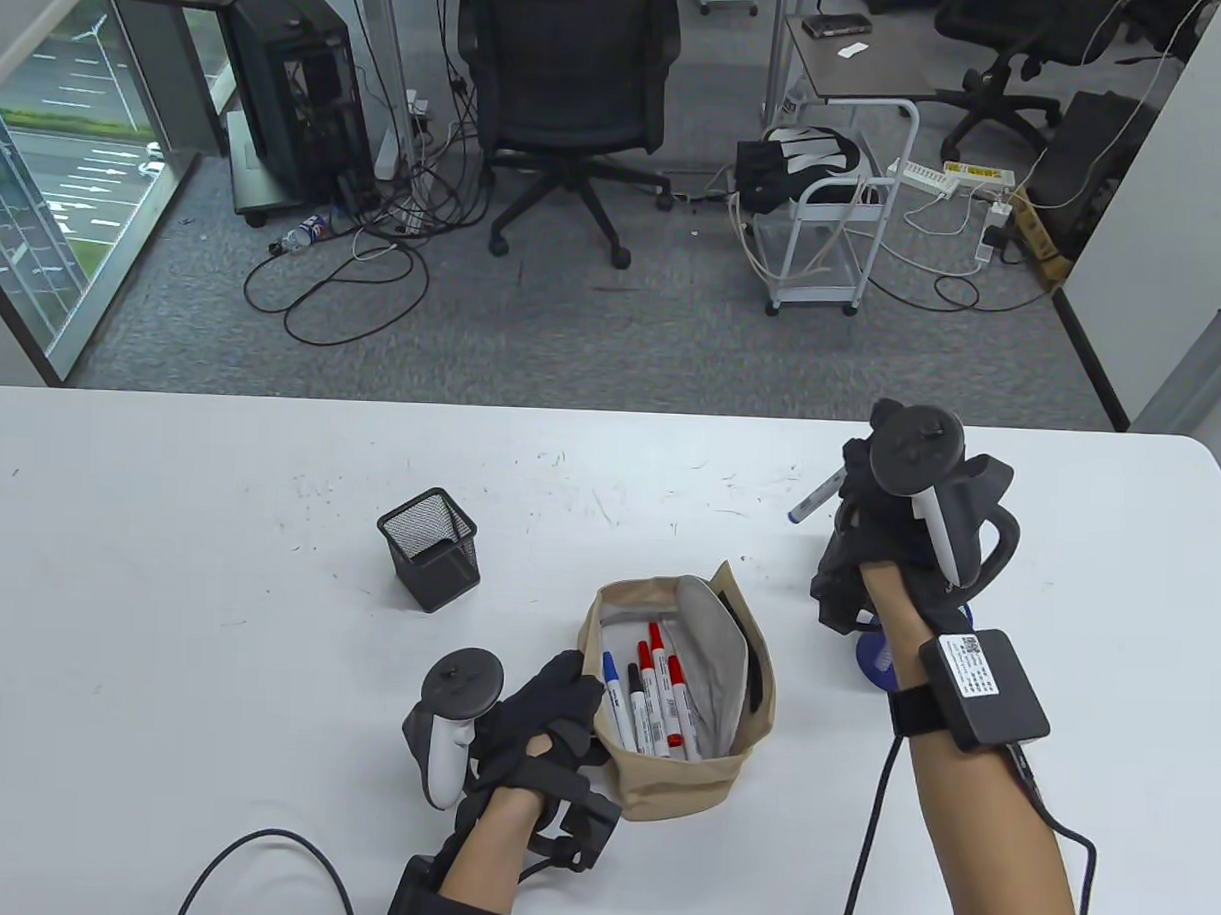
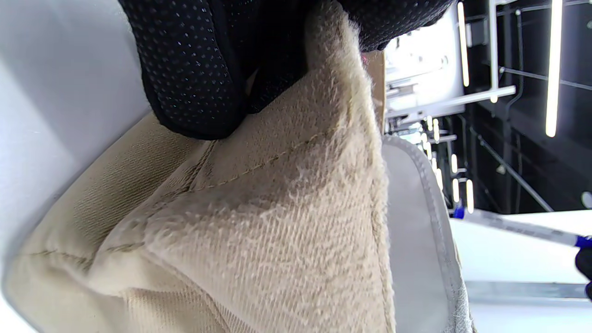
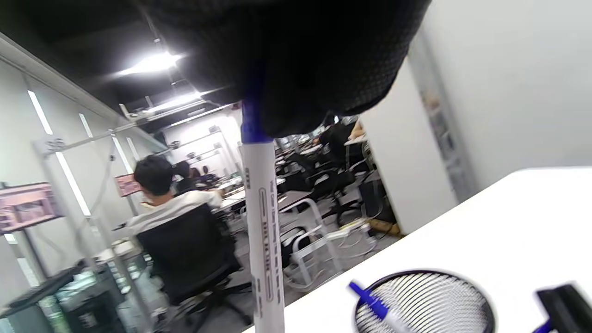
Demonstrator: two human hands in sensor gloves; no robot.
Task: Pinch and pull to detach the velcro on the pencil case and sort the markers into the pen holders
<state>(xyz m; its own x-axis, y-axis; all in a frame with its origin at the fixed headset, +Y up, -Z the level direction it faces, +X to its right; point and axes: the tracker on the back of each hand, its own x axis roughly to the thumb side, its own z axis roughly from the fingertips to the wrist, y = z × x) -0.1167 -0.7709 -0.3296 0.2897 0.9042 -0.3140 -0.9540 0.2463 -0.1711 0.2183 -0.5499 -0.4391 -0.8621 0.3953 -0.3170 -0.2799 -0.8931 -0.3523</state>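
The beige pencil case (image 1: 682,770) stands open at the table's front middle. Inside lie several markers (image 1: 652,694): red, black and blue capped. My left hand (image 1: 574,694) pinches the case's left rim, and in the left wrist view its fingers (image 2: 194,69) curl over the fuzzy velcro edge (image 2: 286,199). To the right my raised right hand (image 1: 849,498) grips a blue marker (image 1: 815,498) by its capped end, so the marker (image 3: 262,231) hangs below the fingers. Under that hand is a round mesh pen holder (image 3: 462,286) with a blue marker (image 3: 372,300) in it; a blue part of the holder (image 1: 876,665) shows beside the forearm.
A square black mesh pen holder (image 1: 429,548) stands left of the case, towards the back. A black cable (image 1: 257,850) loops over the table by my left wrist. Beyond the table's far edge are an office chair (image 1: 568,96) and a white trolley (image 1: 828,245).
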